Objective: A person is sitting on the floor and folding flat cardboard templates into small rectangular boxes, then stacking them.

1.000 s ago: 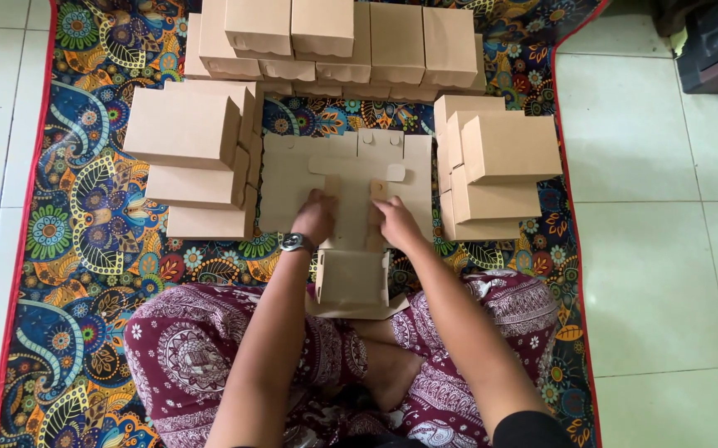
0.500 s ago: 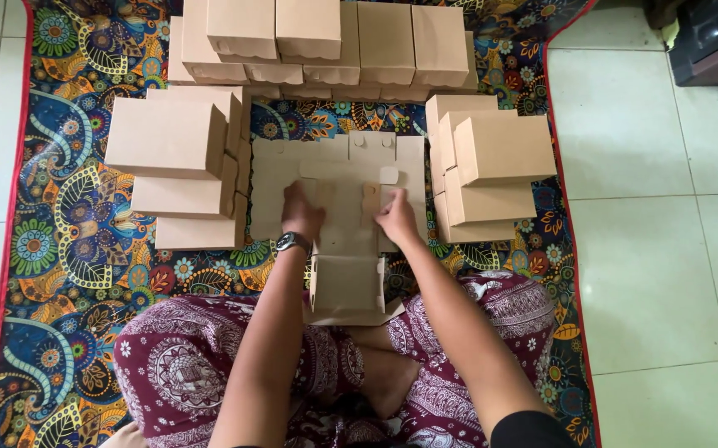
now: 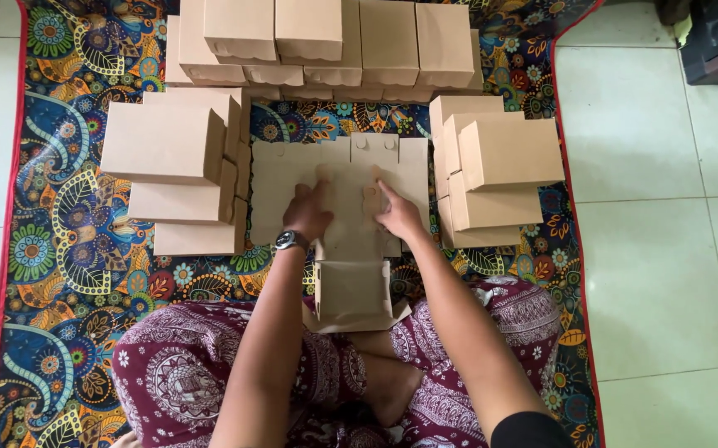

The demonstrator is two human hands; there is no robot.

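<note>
Both hands are down on a flat cardboard blank (image 3: 338,195) lying on the patterned mat (image 3: 52,249) — left hand (image 3: 307,211) pressing near the middle with fingers bent, right hand (image 3: 396,214) next to it with the index finger stretched out along the sheet. Neither is pinching anything, just flat pressure. Wristwatch (image 3: 291,241) on the left wrist. Half-folded box (image 3: 352,292) sits just below the hands, right in front of the crossed legs. Finished boxes are stacked all around — left stack (image 3: 172,166), back row (image 3: 334,41), right stack (image 3: 500,170). Tiled floor (image 3: 666,207) off to the right.
</note>
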